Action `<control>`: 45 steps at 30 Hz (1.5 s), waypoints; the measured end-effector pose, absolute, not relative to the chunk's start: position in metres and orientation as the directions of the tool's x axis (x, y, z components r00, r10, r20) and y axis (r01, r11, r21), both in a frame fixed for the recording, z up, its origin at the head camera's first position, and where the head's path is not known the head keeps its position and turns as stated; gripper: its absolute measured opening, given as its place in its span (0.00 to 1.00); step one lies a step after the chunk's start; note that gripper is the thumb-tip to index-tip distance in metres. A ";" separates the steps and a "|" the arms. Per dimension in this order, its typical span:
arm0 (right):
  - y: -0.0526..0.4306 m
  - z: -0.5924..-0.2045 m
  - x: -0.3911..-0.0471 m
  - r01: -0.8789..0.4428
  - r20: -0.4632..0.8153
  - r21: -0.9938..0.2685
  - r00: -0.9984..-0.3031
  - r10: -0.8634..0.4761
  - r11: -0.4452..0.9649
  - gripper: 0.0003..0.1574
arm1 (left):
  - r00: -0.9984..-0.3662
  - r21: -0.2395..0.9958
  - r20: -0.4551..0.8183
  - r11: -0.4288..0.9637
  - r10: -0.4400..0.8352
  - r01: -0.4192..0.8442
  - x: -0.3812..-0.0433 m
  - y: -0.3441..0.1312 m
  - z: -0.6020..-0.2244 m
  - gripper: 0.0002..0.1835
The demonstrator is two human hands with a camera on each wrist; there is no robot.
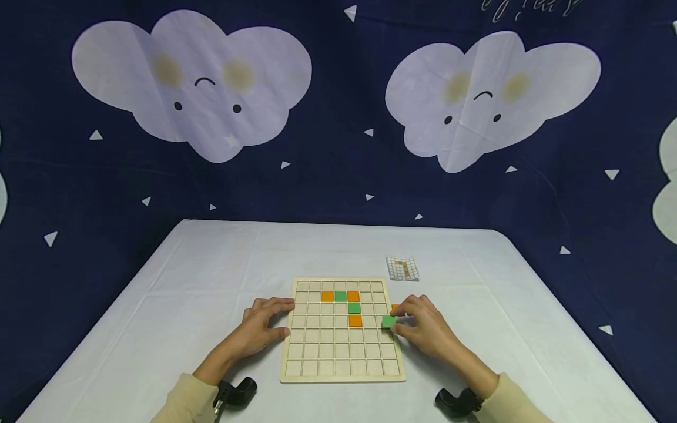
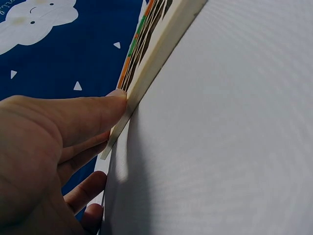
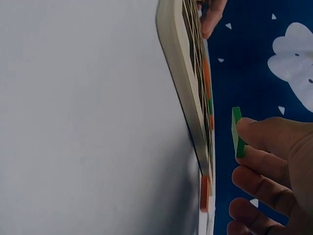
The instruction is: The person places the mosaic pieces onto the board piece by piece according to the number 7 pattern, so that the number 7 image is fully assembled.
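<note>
A square wooden grid board (image 1: 327, 351) lies on the table, with orange and green square tiles set in some cells: three in a row, two more running down below the right one. My right hand (image 1: 425, 328) pinches a green tile (image 1: 388, 322) between thumb and finger, raised over the board's right edge; the right wrist view shows the tile (image 3: 237, 132) held on edge. An orange tile (image 1: 395, 308) lies beside the board, partly hidden by that hand. My left hand (image 1: 260, 325) touches the board's left edge with straight fingers, its thumb (image 2: 98, 115) against the rim.
A small card (image 1: 402, 269) printed with a coloured grid pattern lies behind the board, to the right. White cloth covers the table (image 1: 222, 252). Behind it hangs a dark blue curtain (image 1: 338, 194) with clouds. Black wrist devices (image 1: 239, 392) sit on both sleeves.
</note>
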State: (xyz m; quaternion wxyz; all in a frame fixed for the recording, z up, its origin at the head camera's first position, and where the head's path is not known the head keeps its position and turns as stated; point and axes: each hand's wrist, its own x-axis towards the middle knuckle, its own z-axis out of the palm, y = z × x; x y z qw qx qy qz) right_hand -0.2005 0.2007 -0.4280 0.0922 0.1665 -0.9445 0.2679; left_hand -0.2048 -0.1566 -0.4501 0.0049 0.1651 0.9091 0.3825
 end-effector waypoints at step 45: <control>0.150 -0.439 -0.196 -0.516 0.280 -0.422 -0.856 -0.435 0.745 0.09 | -0.939 0.676 0.137 0.663 0.316 0.322 -0.206 -0.157 -0.451 0.27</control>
